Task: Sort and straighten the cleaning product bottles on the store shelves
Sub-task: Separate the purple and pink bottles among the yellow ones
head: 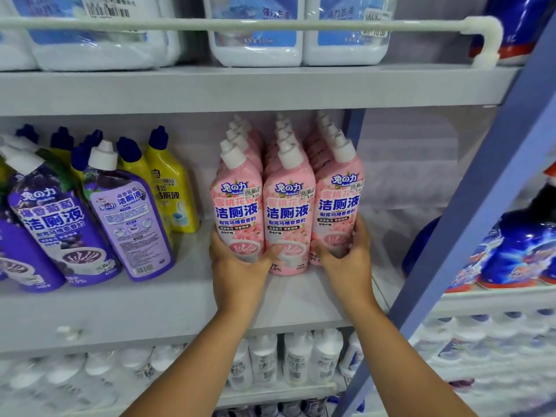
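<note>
Flanking three front pink bottles (pixel 288 212): two hands, left hand (pixel 237 266), right hand (pixel 346 254).

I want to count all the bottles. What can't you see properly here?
- Head view: the rows behind the front pink plastic bottles are hidden by them; only caps show.
- The white bottles on the lower shelf are blurred, labels unreadable.
- The big white jugs on the top shelf are cut off by the picture's top edge.

A: how many pink bottles (pixel 289 212) up front?
B: three across, more rows behind, can't count those. Two purple bottles (pixel 60 224) with white caps plainly showing, two hands (pixel 237 266), plus several yellow bottles (pixel 173 188).
</note>
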`<state>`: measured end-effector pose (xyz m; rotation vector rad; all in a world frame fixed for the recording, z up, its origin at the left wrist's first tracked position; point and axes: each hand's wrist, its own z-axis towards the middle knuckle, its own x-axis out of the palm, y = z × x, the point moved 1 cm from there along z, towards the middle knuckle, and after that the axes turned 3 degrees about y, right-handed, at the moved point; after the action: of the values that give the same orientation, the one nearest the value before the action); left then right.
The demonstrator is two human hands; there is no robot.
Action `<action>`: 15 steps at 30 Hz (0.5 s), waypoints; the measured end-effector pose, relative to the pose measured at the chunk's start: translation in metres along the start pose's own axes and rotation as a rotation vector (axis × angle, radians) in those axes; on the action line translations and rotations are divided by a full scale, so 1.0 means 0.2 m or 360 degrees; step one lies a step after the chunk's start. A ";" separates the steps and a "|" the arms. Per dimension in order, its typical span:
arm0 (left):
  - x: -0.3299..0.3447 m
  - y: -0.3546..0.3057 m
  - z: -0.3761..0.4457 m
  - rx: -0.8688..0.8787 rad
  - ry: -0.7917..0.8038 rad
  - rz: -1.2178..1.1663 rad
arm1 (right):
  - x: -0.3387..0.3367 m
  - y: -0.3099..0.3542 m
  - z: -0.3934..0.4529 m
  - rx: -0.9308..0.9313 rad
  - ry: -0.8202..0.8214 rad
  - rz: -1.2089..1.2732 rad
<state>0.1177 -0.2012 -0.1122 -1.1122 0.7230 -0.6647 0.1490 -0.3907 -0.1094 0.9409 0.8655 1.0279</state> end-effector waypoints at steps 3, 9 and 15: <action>0.00 -0.01 0.00 0.0010 0.0009 0.0000 | 0.00 0.00 0.00 -0.0009 -0.0010 0.0019; -0.01 0.01 0.00 0.0006 0.0049 -0.0042 | -0.01 0.01 0.00 -0.0013 0.0054 0.0120; -0.07 -0.01 0.11 -0.0068 0.0172 -0.0198 | -0.02 0.03 0.01 0.0086 0.0111 0.0256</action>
<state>0.1265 -0.1779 -0.1015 -1.1739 0.7673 -0.8230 0.1477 -0.3943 -0.1034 1.0385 0.8897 1.1858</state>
